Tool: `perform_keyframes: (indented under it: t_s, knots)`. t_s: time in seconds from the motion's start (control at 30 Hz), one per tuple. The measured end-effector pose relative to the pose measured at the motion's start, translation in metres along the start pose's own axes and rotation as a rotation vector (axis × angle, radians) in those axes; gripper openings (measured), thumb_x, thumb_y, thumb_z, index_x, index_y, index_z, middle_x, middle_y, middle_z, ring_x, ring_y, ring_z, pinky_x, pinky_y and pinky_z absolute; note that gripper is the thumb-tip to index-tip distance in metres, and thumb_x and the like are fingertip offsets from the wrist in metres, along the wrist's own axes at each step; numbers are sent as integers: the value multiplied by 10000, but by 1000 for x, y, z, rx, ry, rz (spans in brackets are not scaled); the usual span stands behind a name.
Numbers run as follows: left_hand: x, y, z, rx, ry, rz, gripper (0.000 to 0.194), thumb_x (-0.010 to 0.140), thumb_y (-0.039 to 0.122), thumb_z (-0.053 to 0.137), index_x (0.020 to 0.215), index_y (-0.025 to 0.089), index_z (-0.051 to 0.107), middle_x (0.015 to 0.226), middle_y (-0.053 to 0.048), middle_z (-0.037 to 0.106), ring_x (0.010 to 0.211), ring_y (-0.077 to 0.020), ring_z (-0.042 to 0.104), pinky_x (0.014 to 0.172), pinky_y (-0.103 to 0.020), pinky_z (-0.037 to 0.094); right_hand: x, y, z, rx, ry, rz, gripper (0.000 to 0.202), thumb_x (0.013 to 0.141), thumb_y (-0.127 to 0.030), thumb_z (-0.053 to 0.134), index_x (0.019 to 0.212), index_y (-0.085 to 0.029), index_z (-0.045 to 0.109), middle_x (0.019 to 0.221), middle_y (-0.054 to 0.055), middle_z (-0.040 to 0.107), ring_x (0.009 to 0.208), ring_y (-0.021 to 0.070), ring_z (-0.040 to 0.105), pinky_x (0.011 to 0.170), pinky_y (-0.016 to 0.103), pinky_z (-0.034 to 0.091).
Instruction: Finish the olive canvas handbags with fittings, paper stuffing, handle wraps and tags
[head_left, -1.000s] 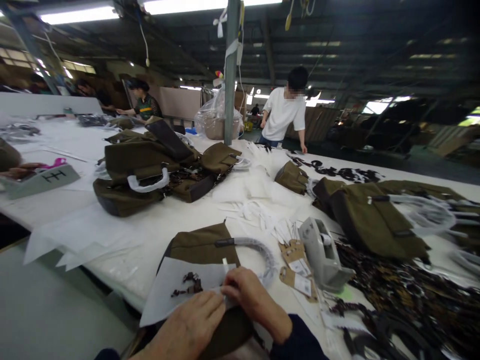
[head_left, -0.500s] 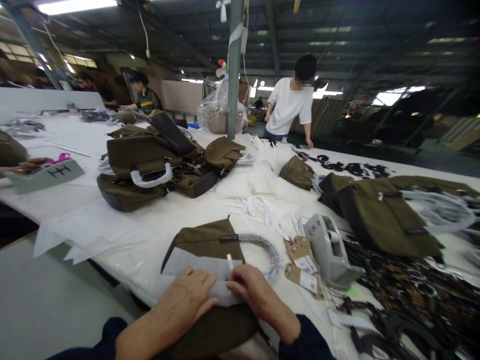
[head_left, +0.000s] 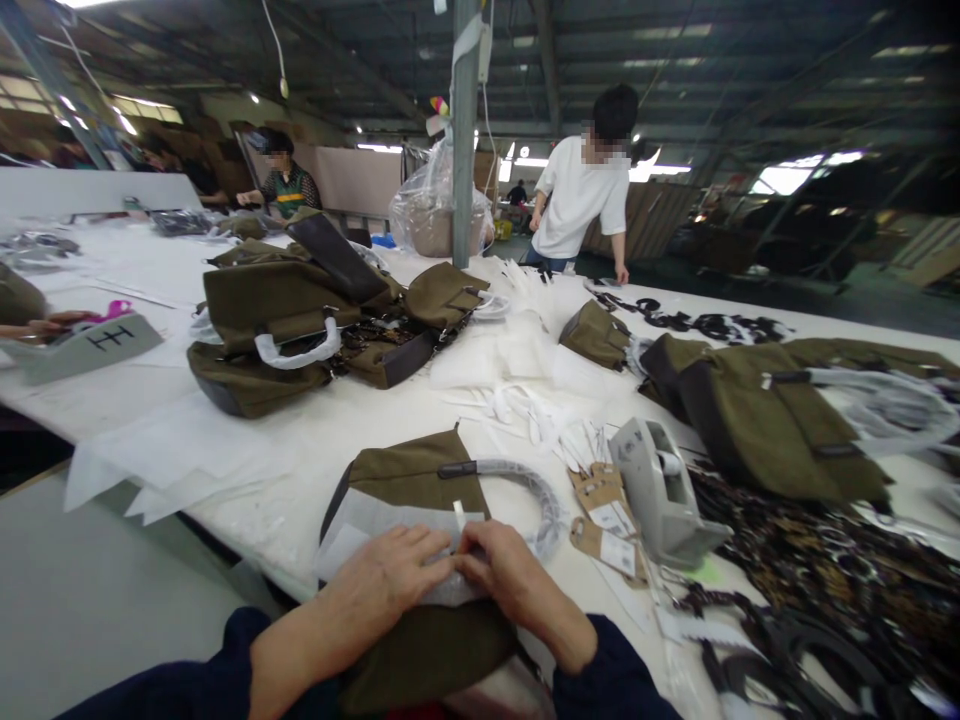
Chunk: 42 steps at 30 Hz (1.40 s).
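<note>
At the near table edge: an olive bag (head_left: 409, 480) lay flat, its wrapped handle (head_left: 525, 485) arched to the right.
Sheet: white paper (head_left: 375, 525) lay folded across the bag's middle.
Left hand (head_left: 390, 580): fingers flat, pressing the paper down.
Right hand (head_left: 506, 580): fingertips pinched on the paper's fold, touching the left.
Beside them: grey tape dispenser (head_left: 660, 495) and brown tags (head_left: 600, 510), just right of the handle.
Farther off: olive bags piled (head_left: 300, 320); a person in white (head_left: 581, 200) leaned on the table.

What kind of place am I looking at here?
Most likely a bag factory's finishing or packing floor. Olive bags lie piled on a long white table, a tape dispenser stands beside hang tags, and both hands, left hand and right hand, press tissue paper onto a bag.
</note>
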<state>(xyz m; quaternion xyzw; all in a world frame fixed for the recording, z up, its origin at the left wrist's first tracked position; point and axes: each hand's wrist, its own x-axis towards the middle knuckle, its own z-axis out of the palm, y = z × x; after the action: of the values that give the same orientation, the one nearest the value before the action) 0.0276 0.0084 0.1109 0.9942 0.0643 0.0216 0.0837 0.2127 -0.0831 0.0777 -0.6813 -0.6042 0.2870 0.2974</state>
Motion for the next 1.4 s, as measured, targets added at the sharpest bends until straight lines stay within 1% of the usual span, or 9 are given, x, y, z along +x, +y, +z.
perform_keyframes:
  t_s: [0.13,0.5,0.67,0.77,0.87,1.03,1.23,1.33,1.4]
  knots:
    - [0,6,-4,-48,-18,88,316,951,70,470,1235,178,557,1150,-60,635,1052,-218,579,940,-341,464,1,1,1,9,-2,4,81,812,-124,691,761,-175,653,747,-5,653,728,149,562,663,243,353]
    - [2,-1,-2,-141,-75,58,183,978,214,509,1146,224,580,1037,-20,652,964,-206,589,838,-323,478,-6,5,-4,123,74,-4,121,826,-86,662,775,-181,607,748,-25,607,727,147,536,667,249,363]
    - [2,-2,-2,-150,-44,71,163,969,197,526,1107,224,606,989,-23,655,945,-196,593,818,-299,464,0,15,-18,3,195,7,123,862,-103,635,955,-183,646,908,19,639,880,188,545,782,290,399]
    - [3,-2,-1,-141,-37,78,167,963,191,534,1108,224,609,975,-21,652,938,-197,592,812,-296,459,12,14,-23,-151,96,-81,240,854,-148,686,1086,-193,646,1011,36,652,962,206,529,842,307,398]
    - [3,-2,-1,-136,-46,77,161,975,198,514,1104,224,606,984,-18,647,940,-197,587,806,-300,454,26,8,-23,-313,-1,-107,227,811,-209,755,1016,-181,662,947,38,648,913,209,527,772,297,391]
    - [3,-3,1,-137,-45,84,140,986,191,492,1058,215,610,968,-11,642,919,-192,573,787,-318,439,35,-6,-22,-382,5,-110,88,816,-162,717,809,-182,633,807,9,613,826,189,512,688,290,342]
    - [4,-9,30,-88,66,121,83,949,155,544,966,212,603,922,13,643,848,-182,566,703,-310,408,0,-18,-10,-458,69,-161,119,825,-118,694,805,-205,617,818,-16,643,820,176,544,671,288,358]
    - [6,-15,49,-17,167,177,100,942,144,545,871,203,586,856,17,638,778,-171,566,639,-303,383,-13,-3,12,-510,120,-198,162,775,-104,742,809,-192,610,848,-4,658,804,180,560,665,287,380]
    - [6,-16,52,19,192,174,90,915,146,584,846,203,579,839,20,636,752,-168,569,619,-301,378,-14,12,25,-547,183,-245,191,749,-113,761,798,-192,594,831,-1,654,789,182,559,651,288,386]
